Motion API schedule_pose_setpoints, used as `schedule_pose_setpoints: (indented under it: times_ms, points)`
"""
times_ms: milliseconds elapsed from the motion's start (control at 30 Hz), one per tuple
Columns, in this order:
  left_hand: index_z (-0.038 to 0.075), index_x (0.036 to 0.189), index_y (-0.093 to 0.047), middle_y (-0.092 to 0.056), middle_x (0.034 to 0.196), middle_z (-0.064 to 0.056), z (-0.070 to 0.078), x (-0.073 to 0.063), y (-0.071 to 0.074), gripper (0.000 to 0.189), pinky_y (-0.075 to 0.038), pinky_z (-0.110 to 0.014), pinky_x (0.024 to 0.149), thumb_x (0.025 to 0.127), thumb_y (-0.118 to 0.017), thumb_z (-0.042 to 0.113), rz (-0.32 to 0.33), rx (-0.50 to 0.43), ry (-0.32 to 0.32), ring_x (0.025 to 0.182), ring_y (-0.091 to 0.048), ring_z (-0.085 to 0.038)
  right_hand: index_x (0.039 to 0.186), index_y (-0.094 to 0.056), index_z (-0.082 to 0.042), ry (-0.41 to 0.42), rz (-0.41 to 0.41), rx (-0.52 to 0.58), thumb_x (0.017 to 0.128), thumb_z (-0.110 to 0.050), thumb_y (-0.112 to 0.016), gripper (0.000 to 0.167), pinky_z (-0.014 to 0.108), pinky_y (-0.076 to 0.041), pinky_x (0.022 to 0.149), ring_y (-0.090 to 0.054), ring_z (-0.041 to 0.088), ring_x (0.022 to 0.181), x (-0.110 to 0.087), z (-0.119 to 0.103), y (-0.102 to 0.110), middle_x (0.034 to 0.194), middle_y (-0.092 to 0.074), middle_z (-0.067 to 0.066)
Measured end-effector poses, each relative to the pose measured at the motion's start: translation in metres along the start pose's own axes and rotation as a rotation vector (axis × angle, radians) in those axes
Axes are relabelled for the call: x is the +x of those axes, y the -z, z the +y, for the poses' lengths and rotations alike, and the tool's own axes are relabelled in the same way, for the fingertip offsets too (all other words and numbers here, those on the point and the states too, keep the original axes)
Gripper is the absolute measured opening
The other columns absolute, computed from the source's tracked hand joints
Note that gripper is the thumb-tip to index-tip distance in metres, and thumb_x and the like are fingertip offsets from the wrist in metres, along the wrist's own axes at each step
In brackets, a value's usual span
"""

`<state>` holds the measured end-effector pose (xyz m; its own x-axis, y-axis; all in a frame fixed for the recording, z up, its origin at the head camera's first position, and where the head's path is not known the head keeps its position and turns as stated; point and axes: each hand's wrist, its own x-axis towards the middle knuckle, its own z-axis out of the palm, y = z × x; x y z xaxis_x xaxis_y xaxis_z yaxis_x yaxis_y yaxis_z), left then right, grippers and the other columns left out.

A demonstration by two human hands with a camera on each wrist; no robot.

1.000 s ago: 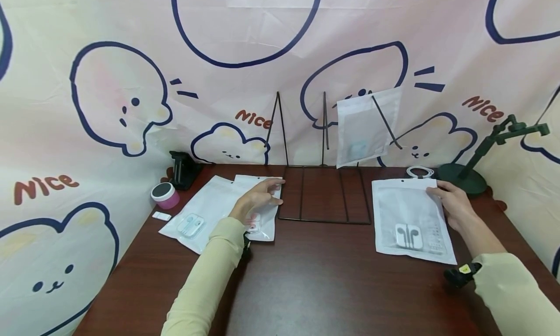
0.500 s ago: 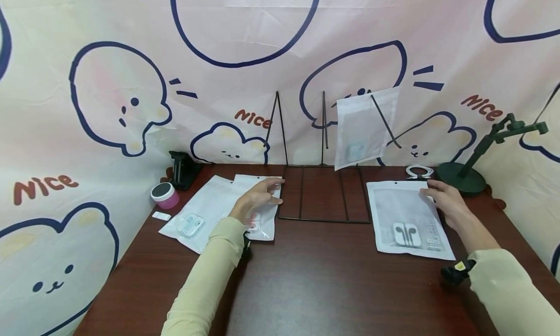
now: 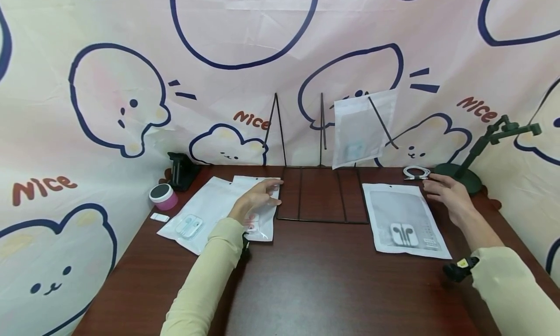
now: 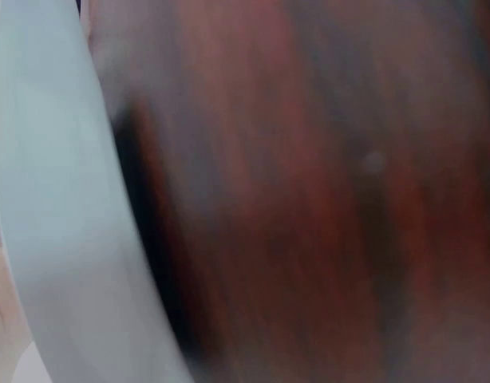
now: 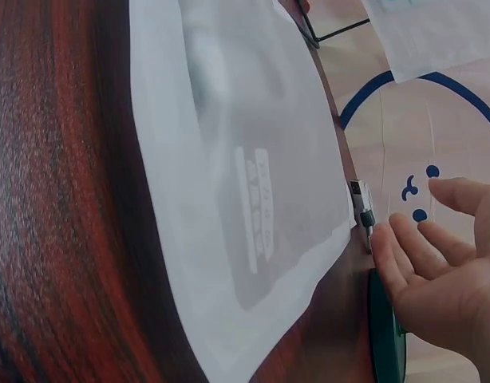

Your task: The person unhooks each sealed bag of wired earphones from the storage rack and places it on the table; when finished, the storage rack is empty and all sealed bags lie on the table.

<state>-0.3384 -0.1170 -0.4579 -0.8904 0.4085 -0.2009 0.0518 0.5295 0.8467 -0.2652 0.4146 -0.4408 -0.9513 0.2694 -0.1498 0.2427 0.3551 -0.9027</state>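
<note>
My left hand [image 3: 258,197] lies over the smaller white zip pouch [image 3: 263,231], its fingers loosely bent near the pouch's upper right corner. A larger white pouch [image 3: 207,204] with an earphone case showing lies beside it, partly under the forearm. On the right, a white pouch [image 3: 389,204] showing a set of wired earphones lies flat on the table. Just off its upper right edge is my right hand [image 3: 450,195], its fingers loosely bent and holding nothing. In the right wrist view, the fingertips are close to a cable plug [image 5: 362,203].
A black wire rack [image 3: 323,221] stands at the back centre; another white pouch [image 3: 363,127] hangs from its right prong. A coiled white cable [image 3: 405,172] and a green stand [image 3: 479,149] are at back right. At left are a pink jar [image 3: 164,200] and a black holder [image 3: 181,173].
The right pouch has shifted slightly left on the table. My right hand has let go of its upper right edge and moved just clear of it. The left hand stays put.
</note>
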Motion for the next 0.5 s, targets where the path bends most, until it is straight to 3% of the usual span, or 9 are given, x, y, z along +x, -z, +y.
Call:
schedule_pose_setpoints:
  times_ms: [67, 133, 300, 500]
  points:
    - [0.014, 0.158, -0.043, -0.041, 0.162, -0.015, 0.0, 0.0, 0.0, 0.071, -0.029, -0.049, 0.125, 0.094, -0.073, 0.003, -0.003, -0.009, -0.003, 0.152, -0.035, -0.034, 0.166, -0.023, -0.008, 0.023, -0.011, 0.028, 0.104, -0.047, -0.06, 0.081, 0.022, -0.055, 0.097, -0.06, 0.008, 0.114, 0.001, -0.001, 0.0, 0.137, -0.056, 0.0]
    - [0.014, 0.159, -0.043, -0.041, 0.162, -0.015, -0.001, 0.0, -0.001, 0.072, -0.029, -0.049, 0.125, 0.094, -0.073, 0.004, -0.005, -0.009, -0.002, 0.152, -0.034, -0.034, 0.166, -0.023, -0.009, 0.05, -0.028, 0.052, 0.103, -0.047, -0.062, 0.083, 0.02, -0.054, 0.096, -0.06, 0.003, 0.111, 0.001, -0.003, 0.0, 0.135, -0.056, -0.005]
    - [0.014, 0.158, -0.044, -0.041, 0.162, -0.014, -0.001, 0.0, 0.0, 0.072, -0.029, -0.049, 0.125, 0.094, -0.073, 0.003, 0.001, -0.018, 0.002, 0.152, -0.035, -0.033, 0.167, -0.022, -0.014, 0.112, -0.066, 0.138, 0.101, -0.045, -0.066, 0.085, 0.022, -0.05, 0.103, -0.059, 0.002, 0.115, 0.003, -0.021, -0.001, 0.164, -0.04, 0.012]
    - [0.013, 0.159, -0.043, -0.039, 0.162, -0.014, 0.0, 0.0, 0.0, 0.071, -0.029, -0.05, 0.125, 0.094, -0.072, 0.003, -0.003, -0.009, -0.005, 0.152, -0.034, -0.034, 0.167, -0.023, -0.023, 0.142, -0.09, 0.185, 0.099, -0.048, -0.067, 0.085, 0.022, -0.044, 0.111, -0.052, 0.008, 0.131, 0.007, -0.055, 0.002, 0.169, -0.03, 0.012]
